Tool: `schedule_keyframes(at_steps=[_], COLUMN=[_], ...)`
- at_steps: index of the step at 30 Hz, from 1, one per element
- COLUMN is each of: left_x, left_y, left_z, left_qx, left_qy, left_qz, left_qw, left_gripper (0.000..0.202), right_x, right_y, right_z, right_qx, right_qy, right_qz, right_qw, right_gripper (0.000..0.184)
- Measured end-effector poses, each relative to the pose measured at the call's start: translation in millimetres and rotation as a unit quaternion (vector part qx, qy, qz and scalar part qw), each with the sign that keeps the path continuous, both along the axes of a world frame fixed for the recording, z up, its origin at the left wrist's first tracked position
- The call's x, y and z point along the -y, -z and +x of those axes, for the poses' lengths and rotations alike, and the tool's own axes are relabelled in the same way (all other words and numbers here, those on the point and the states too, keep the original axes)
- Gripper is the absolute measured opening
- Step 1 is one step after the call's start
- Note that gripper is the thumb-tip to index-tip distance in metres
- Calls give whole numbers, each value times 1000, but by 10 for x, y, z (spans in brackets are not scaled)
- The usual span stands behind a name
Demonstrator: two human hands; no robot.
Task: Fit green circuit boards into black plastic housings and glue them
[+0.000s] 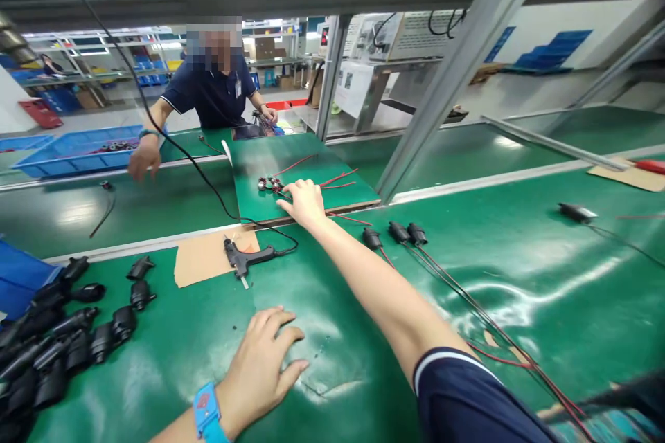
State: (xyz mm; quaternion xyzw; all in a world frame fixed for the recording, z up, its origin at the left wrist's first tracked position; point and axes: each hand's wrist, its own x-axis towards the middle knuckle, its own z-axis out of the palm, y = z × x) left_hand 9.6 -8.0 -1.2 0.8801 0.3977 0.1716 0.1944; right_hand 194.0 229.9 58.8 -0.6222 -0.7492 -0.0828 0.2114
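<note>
- Red-wired parts [271,185] at 12 o'clock: I see my right hand [304,202] touching them, fingers spread.
- Left hand [262,365] rests flat, open, on the green mat [519,277].
- Glue gun [244,259] lies at 11 o'clock of it.

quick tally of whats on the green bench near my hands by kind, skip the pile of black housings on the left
Glue gun: 1
Cardboard sheet under the glue gun: 1
Black plugs on red and black wires: 3
Small wired parts at the right hand, cluster: count unclear
Left hand flat on the bench: holds 0
Total counted: 5
</note>
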Motion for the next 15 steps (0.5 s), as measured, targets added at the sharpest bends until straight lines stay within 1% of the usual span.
schedule_keyframes(at_steps=[2, 4, 8, 10, 12, 14, 15], left_x=[1, 0, 1, 2, -5, -28, -45], left_y=[-6, -7, -2, 6, 11, 0, -15], left_z=[3, 4, -2, -7, -17, -33, -44], left_qx=[4, 12, 25, 34, 57, 119, 170], left_qy=[-5, -11, -14, -12, -11, -26, -48], left_qz=[-9, -15, -24, -27, -37, -71, -102], left_qw=[1000, 1000, 999, 999, 998, 990, 979], left_gripper=[27, 29, 31, 31, 33, 38, 41], right_x=[-183, -290, -348, -311, -204, 8, 162], right_y=[17, 46, 114, 121, 91, 31, -3], right_z=[-145, -228, -259, -238, -201, -152, -124], right_qx=[-4, -10, -32, -48, -71, -102, -119], right_qy=[10, 15, 6, -9, -33, -75, -103], right_qz=[8, 13, 6, -6, -19, -36, -47], right_qw=[1000, 1000, 999, 999, 997, 991, 986], right_gripper=[36, 37, 34, 33, 30, 28, 28])
